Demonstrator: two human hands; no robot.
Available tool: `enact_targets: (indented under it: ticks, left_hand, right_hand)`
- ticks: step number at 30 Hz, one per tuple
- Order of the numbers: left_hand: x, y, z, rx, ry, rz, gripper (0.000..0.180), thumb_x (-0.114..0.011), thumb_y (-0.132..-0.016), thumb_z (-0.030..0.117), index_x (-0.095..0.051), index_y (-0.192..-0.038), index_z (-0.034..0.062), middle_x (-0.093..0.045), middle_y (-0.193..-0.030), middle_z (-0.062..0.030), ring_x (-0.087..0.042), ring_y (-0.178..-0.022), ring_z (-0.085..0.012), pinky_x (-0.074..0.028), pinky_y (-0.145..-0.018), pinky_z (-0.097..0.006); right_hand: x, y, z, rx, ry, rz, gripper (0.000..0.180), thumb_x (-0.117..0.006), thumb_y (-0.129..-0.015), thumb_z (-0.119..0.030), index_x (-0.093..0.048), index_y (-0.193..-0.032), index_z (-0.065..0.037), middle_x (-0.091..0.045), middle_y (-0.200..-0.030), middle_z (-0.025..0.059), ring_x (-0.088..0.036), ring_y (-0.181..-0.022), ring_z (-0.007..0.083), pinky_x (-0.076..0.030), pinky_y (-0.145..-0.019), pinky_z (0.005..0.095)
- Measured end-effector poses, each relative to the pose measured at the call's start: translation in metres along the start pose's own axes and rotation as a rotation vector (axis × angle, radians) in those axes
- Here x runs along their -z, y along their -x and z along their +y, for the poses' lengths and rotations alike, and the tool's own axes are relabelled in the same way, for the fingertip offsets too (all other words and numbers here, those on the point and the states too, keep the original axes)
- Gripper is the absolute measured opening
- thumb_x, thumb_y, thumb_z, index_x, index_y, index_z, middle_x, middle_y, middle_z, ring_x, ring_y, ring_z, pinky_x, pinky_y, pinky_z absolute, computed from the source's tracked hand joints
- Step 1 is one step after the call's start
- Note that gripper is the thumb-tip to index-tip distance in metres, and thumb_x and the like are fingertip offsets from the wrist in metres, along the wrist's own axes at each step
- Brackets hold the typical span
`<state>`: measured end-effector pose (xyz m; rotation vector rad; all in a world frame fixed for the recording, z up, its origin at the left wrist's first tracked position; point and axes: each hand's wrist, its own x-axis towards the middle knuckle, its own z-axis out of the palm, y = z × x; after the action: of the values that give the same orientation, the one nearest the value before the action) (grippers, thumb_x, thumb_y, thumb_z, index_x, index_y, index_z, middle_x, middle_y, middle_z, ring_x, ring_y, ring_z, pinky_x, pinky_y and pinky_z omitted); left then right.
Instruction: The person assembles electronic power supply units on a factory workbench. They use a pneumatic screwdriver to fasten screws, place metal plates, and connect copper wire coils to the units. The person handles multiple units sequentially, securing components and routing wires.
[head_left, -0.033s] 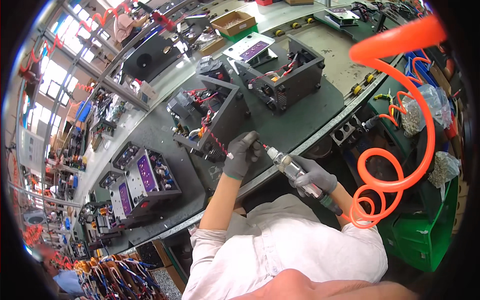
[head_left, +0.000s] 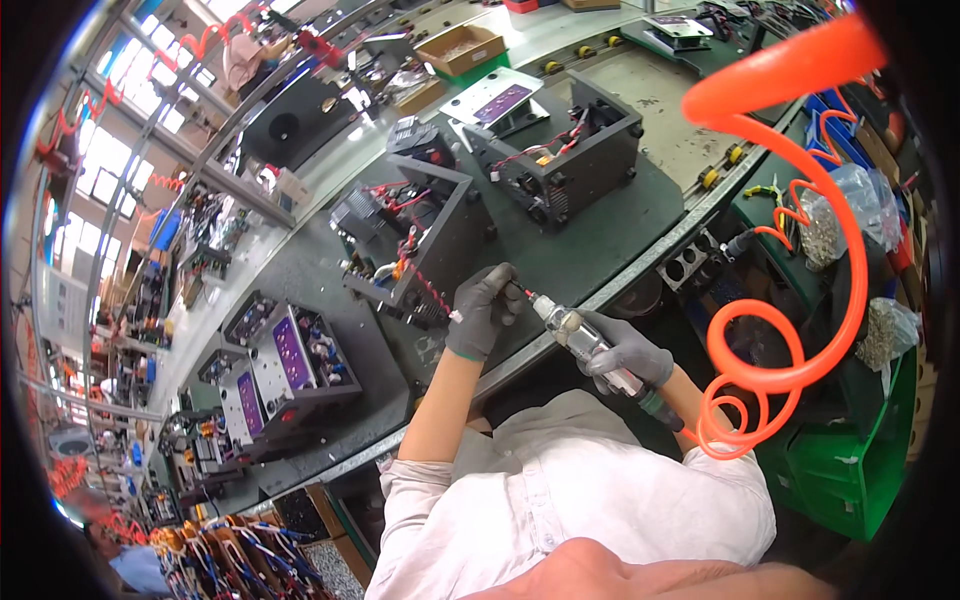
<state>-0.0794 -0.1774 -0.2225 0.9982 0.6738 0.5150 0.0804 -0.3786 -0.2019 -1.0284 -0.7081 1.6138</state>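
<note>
My right hand, in a grey glove, is wrapped round a pneumatic screwdriver that slants up to the left. Its orange coiled air hose leads off to the right. At the bit's tip, the gloved fingers of my left hand are pinched together. Whatever they hold there is too small to make out. Just beyond that hand stands an open dark metal housing with wiring inside. A twisted red-and-black wire hangs from it, its white connector beside my left hand.
Another open housing is farther back on the dark green bench mat. To the left are units with purple-and-silver panels. A cardboard box stands at the back. On the right are bags of small parts and a green bin.
The bench and the things on it sit slightly farther left in the view. Both hands and the screwdriver keep the same pose.
</note>
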Motion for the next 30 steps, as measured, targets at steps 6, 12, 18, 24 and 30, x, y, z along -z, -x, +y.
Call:
enact_targets:
  ticks: [6,12,18,24,30]
  left_hand:
    - [-0.031,-0.024,0.001,0.062,0.124,-0.072,0.023,-0.062,-0.096,0.027,-0.062,-0.096,0.004,-0.06,-0.07,-0.0018,-0.057,-0.053,-0.01,-0.039,-0.041,-0.021]
    - [-0.064,-0.048,0.004,0.193,0.068,-0.007,0.021,-0.067,-0.093,0.027,-0.061,-0.088,0.0077,-0.058,-0.067,-0.0002,-0.053,-0.051,-0.0097,-0.035,-0.041,-0.023]
    - [-0.092,-0.061,-0.001,0.254,0.064,0.044,0.02,-0.061,-0.097,0.027,-0.06,-0.093,0.0081,-0.056,-0.067,0.0019,-0.05,-0.05,-0.0081,-0.032,-0.041,-0.021]
    - [-0.101,-0.064,-0.003,-0.019,-0.315,0.006,0.028,-0.068,-0.091,0.032,-0.063,-0.085,0.0053,-0.059,-0.067,-0.0002,-0.053,-0.05,-0.01,-0.038,-0.044,-0.025]
    - [-0.096,-0.106,0.016,-1.079,-1.306,0.299,0.033,-0.076,-0.079,0.036,-0.069,-0.094,0.0076,-0.067,-0.09,-0.0099,-0.063,-0.082,-0.0272,-0.048,-0.071,-0.038]
  right_hand:
    - [0.024,0.013,-0.012,0.032,-0.031,0.032,0.096,-0.08,-0.061,-0.027,-0.035,-0.143,-0.002,-0.055,-0.081,0.007,-0.058,-0.054,0.0132,-0.052,-0.048,0.0267]
    - [0.043,0.025,-0.024,0.112,0.085,0.066,0.102,-0.084,-0.062,-0.031,-0.032,-0.144,-0.002,-0.055,-0.083,0.0068,-0.059,-0.056,0.0126,-0.052,-0.048,0.0259]
    - [0.061,0.032,-0.02,0.186,0.162,0.145,0.083,-0.074,-0.073,-0.01,-0.035,-0.146,-0.003,-0.058,-0.091,0.0067,-0.059,-0.064,0.01,-0.05,-0.053,0.0258]
    - [0.073,0.029,-0.02,0.237,0.04,0.12,0.079,-0.075,-0.072,-0.011,-0.04,-0.142,0.0,-0.057,-0.092,0.0053,-0.058,-0.065,0.01,-0.051,-0.055,0.0255]
    - [0.087,0.021,-0.024,0.239,-0.009,0.211,0.077,-0.075,-0.072,-0.014,-0.042,-0.14,-0.001,-0.056,-0.088,0.0043,-0.058,-0.064,0.0095,-0.051,-0.053,0.0244]
